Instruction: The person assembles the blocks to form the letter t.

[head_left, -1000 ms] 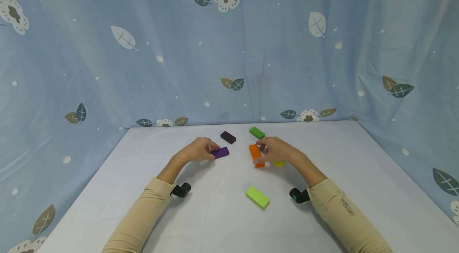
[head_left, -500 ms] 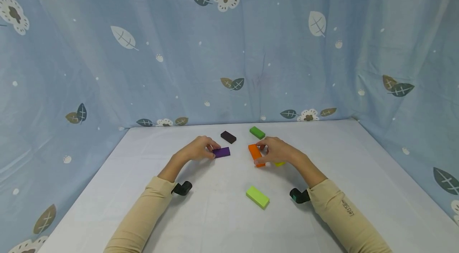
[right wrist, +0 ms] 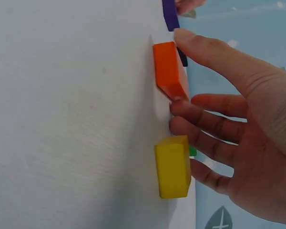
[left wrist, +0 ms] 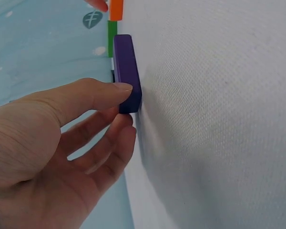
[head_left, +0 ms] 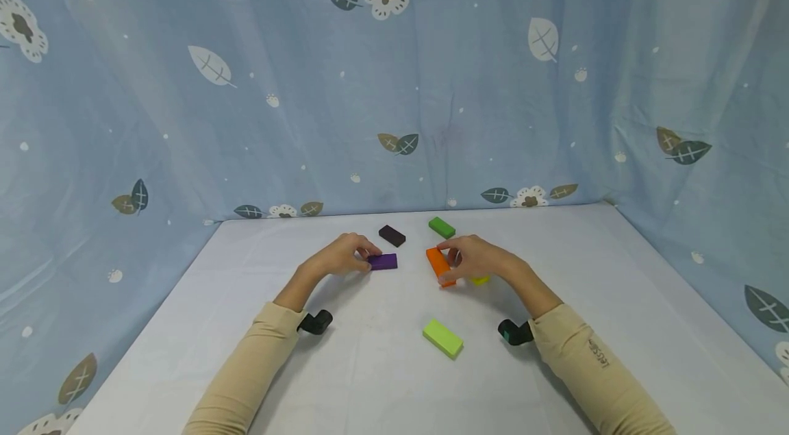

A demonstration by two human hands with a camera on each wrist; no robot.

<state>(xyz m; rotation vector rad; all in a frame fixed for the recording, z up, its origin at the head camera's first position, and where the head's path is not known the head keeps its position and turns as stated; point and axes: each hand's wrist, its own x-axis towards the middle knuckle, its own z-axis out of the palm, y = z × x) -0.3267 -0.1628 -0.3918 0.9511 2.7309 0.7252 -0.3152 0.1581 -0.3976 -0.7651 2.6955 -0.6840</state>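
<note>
On the white table my left hand (head_left: 346, 255) pinches the left end of a purple block (head_left: 385, 262) between thumb and fingers. In the left wrist view the thumb (left wrist: 119, 90) presses on that purple block (left wrist: 127, 67), with fingers behind its near end. My right hand (head_left: 477, 257) grips an orange block (head_left: 438, 264) by its two ends. The right wrist view has the thumb at one end of the orange block (right wrist: 168, 67) and a finger at the other. A yellow block (right wrist: 173, 169) stands close to the remaining fingers, mostly covered by the hand in the head view.
Behind the hands lie a black block (head_left: 392, 235) and a green block (head_left: 442, 227). A lime-green block (head_left: 443, 338) lies nearer the front. A blue patterned curtain (head_left: 394, 92) hangs along the back and sides of the table (head_left: 345, 380).
The purple block has turned to lie nearly level and shifted slightly right with my left hand. The orange block has turned slightly in my right hand, its far end moving left.
</note>
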